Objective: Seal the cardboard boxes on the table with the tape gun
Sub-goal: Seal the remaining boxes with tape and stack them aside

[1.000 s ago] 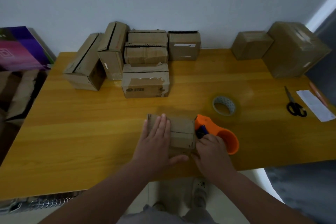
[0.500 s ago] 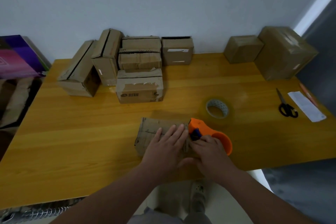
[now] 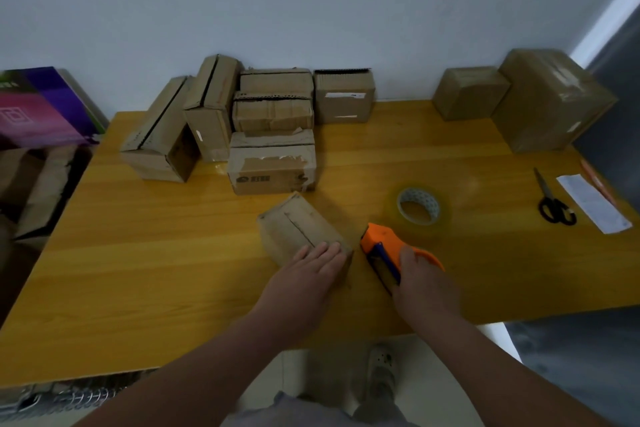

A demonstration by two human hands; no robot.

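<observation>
Rotated askew, the small box (image 3: 300, 234) lies on the table (image 3: 173, 270) under my flat left hand (image 3: 311, 276); my right hand (image 3: 423, 282) grips the tape gun (image 3: 382, 248) just beside. Seems light, stiff: steady its top

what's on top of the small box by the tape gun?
The left hand lies flat on the near end of the small box. The rest of its top shows only a flap seam. What lies under the palm is covered.

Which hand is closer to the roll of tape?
Right. The right hand grips the orange tape gun close by the roll of tape; the left hand rests on the small box, farther to its left.
</observation>
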